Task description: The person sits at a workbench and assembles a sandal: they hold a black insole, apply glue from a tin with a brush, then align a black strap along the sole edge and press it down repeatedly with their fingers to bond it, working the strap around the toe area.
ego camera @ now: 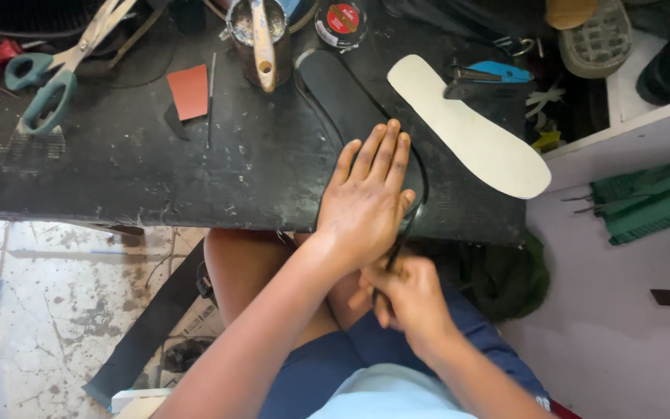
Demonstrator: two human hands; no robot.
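Left hand (367,203) pressed flat, fingers together and straight, on a black sole-shaped sheet (343,97) lying on the dark desk (118,163), heel end toward the far side, near end at the front edge above the knees. Right hand (409,299) closed tight around a thin dark tool (397,252), just below the desk edge, tip meeting the rim of the black sheet beside the left little finger.

Likely trouble: blade or point slipping off the rim and running into the left palm or little finger, so close are tool and fingers; a loosened press letting the sheet slide on the smooth desk and spoiling the outline; a cut wandering inward, since black sheet on dark desk offers almost no contrast. Near end of the sheet overhanging the edge, prone to flex under the tool.

Close by: a cream insole cutout (467,124) just to the right of the black sheet, green-handled scissors (44,77) at far left, a small red-orange square (189,91), a tin with a brush (261,39) resting across it, a round red-topped tin (341,22), blue-handled pliers (490,75).

Hard to make out: kind of tool, whether knife, awl or marker, its working tip lost behind the left hand; the part of the sheet under the palm; the exact line of the sheet's left edge. Cut off by the frame: top of the tins, scissor blades, footwear at upper right. Contents of the tin unclear.
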